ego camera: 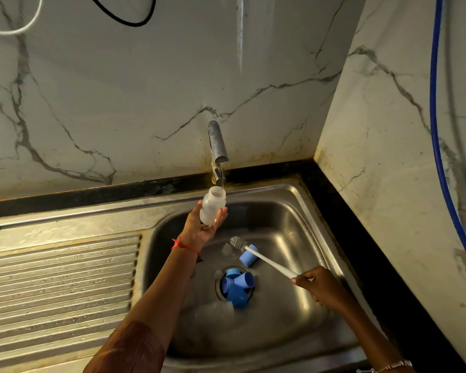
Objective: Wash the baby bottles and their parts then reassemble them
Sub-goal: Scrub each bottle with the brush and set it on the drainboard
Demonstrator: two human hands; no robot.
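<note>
Right hand (pixel 320 289) nearest, curled round the bottle brush (pixel 269 262) handle over the sink (pixel 293 230); left hand (pixel 202 228) holds the capless baby bottle (pixel 211 207) between thumb and fingers, mouth up under the tap (pixel 218 142), light, stiff, wet-slick plastic, likely best gripped round its waist.

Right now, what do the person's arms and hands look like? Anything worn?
Both forearms are bare: no sleeves or gloves in view. A red thread is tied round the wrist of the left hand. A thin silvery bracelet circles the wrist of the right hand, at the frame's bottom edge.
</note>
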